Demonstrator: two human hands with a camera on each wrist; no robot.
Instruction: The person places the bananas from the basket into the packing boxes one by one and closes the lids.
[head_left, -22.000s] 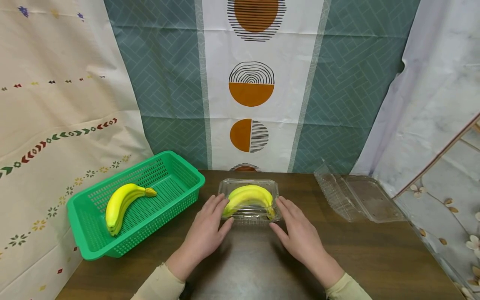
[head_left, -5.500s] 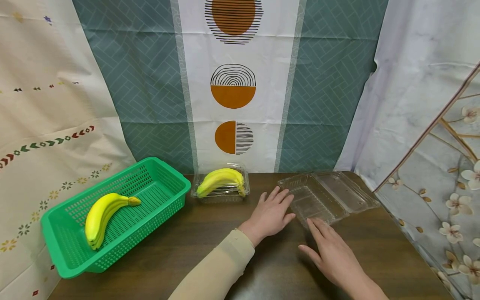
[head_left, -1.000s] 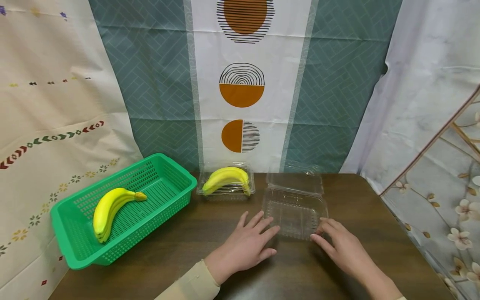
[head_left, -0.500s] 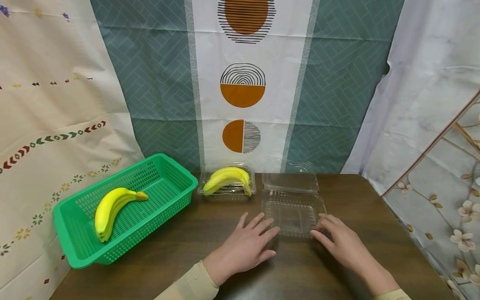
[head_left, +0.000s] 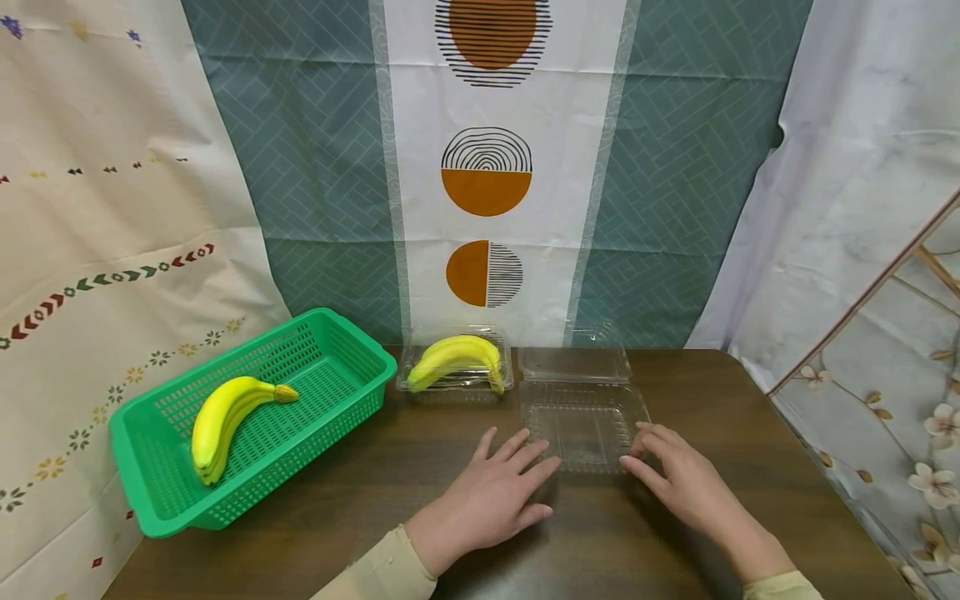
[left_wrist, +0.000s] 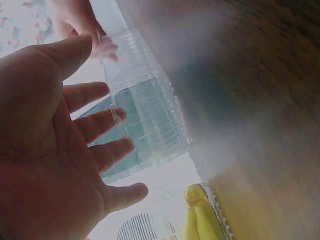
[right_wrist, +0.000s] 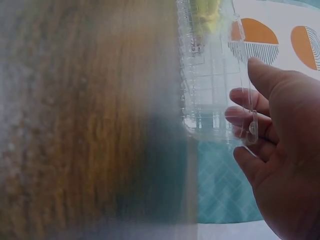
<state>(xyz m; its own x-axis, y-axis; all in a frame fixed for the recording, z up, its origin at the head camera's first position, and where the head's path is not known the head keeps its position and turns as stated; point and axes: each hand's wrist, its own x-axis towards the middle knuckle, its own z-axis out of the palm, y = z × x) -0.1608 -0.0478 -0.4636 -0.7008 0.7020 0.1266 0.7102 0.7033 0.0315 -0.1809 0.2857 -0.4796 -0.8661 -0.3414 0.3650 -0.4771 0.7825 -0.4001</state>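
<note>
An open clear plastic clamshell container (head_left: 585, 425) lies on the table, its bare tray toward me and its lid (head_left: 577, 364) folded back behind. My left hand (head_left: 487, 496) has spread fingers at the tray's front left corner. My right hand (head_left: 686, 483) has loosely bent fingertips at its right rim and the thumb by the front right corner; in the right wrist view the fingers (right_wrist: 242, 115) overlap the clear wall. Left of this container, a second, closed clear container (head_left: 450, 396) holds a bunch of bananas (head_left: 456, 358).
A green perforated basket (head_left: 360, 421) stands at the left with another bunch of bananas (head_left: 225, 425) in it. Patterned cloths (head_left: 322, 167) hang behind and at both sides of the wooden table (head_left: 600, 542).
Earlier, the open container stood farther right, turned sideways; it now faces me beside the closed one. Over the last second it has slid slightly left with the right hand at its side.
</note>
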